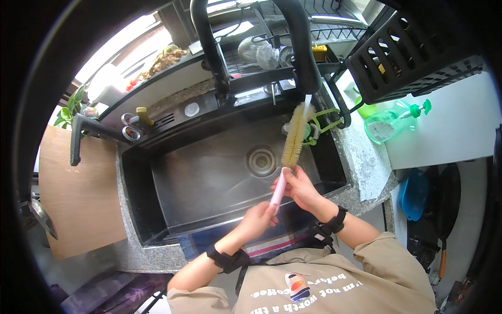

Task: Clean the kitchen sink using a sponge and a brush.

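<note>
A bottle brush with a pale pink handle (pixel 279 189) is held in both my hands, its yellow bristle head (pixel 295 141) pointing away from me over the sink (pixel 204 176). My left hand (pixel 257 221) grips the handle's lower end. Just below the bristles, the fingers of my right hand (pixel 300 187) close around the handle's top. A thin stream of water (pixel 307 103) falls from the black faucet spout (pixel 308 80) onto the bristle tip. Behind the brush hangs a green holder (pixel 327 121) at the sink's right wall, partly hidden.
A wooden board (pixel 80 188) lies left of the sink. Scissors (pixel 131 127) stand in the rear ledge. To the right are a green pump bottle (pixel 386 123) and a black slotted basket (pixel 404 59). Behind the faucet, a dish rack (pixel 333 29) holds several items.
</note>
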Tool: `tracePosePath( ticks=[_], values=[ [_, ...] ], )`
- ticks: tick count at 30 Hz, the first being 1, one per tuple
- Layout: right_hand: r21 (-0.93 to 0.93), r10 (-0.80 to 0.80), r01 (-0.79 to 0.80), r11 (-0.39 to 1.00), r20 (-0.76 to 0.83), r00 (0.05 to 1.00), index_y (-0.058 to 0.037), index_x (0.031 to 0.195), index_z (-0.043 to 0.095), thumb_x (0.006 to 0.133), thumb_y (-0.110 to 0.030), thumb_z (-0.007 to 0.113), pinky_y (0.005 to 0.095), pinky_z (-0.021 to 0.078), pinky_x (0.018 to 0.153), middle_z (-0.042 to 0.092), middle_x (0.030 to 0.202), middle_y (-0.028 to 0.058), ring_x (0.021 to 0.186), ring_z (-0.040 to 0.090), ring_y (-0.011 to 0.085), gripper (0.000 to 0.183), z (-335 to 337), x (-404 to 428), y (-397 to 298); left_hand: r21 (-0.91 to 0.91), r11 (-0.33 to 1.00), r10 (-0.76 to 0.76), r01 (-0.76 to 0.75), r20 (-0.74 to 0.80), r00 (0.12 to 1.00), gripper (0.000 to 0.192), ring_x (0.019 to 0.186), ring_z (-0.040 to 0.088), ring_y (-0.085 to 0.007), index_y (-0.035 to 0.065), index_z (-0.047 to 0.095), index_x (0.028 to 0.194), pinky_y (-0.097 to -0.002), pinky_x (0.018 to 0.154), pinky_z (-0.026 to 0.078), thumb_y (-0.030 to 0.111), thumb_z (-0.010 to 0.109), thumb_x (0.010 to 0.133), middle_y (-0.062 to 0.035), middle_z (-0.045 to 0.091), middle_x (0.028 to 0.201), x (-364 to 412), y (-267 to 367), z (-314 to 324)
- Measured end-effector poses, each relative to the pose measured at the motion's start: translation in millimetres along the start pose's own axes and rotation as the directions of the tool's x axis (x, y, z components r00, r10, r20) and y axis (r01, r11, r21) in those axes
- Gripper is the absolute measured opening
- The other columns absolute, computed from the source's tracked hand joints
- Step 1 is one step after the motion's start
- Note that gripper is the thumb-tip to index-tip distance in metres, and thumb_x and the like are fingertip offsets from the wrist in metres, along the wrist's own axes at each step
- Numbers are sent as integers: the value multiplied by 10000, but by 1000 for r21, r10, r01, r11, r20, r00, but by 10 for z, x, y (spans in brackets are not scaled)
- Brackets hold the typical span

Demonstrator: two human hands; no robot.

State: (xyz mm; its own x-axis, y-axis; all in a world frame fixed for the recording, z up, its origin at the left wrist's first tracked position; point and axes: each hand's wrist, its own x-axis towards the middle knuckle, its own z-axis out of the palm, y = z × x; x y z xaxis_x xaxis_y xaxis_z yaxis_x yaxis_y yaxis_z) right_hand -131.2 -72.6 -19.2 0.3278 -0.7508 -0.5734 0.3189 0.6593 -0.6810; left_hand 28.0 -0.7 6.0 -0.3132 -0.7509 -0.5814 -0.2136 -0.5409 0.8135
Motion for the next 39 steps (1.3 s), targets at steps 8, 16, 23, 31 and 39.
tracePosePath(
  ticks=[8,16,23,31,39],
  values=[
    [-183,-43,29,983,-71,997,-90,1232,281,912,-241,463,250,451,521,488,765,42,597,500,113,398,-556,-232,-327,594,784,494,-181,-420,761,206,850,578,-357,54,603,929,-415,724,470,200,517,813,-178,610,901,887,517,-855],
    [-404,-49,-24,914,-168,985,-83,1226,320,912,-259,458,209,395,460,480,732,26,550,454,78,386,-854,-478,-585,812,514,800,-276,-337,497,150,832,587,-322,22,610,910,-351,730,459,90,513,817,-170,610,871,1471,752,-1561],
    [-298,-48,13,954,-108,993,-80,1254,318,900,-254,485,212,396,460,490,722,29,538,457,80,429,-693,-122,-790,837,546,700,8,-462,545,331,689,601,-330,71,678,724,-384,616,478,394,614,756,-145,617,677,1550,989,-1519],
    [-815,-29,66,576,60,998,-69,1259,353,856,-192,530,242,446,550,522,780,69,637,516,124,457,-432,80,-708,687,726,487,38,-553,676,395,618,608,-219,52,674,771,-316,608,460,439,595,770,-97,609,610,1350,1115,-1756],
    [-828,248,536,-164,492,835,-110,1261,364,861,-171,476,413,456,694,605,908,171,823,574,358,421,37,862,-113,332,934,151,133,-704,693,293,618,523,-45,37,639,943,-182,531,403,301,606,820,-10,620,754,-523,217,-2213]
  ],
)
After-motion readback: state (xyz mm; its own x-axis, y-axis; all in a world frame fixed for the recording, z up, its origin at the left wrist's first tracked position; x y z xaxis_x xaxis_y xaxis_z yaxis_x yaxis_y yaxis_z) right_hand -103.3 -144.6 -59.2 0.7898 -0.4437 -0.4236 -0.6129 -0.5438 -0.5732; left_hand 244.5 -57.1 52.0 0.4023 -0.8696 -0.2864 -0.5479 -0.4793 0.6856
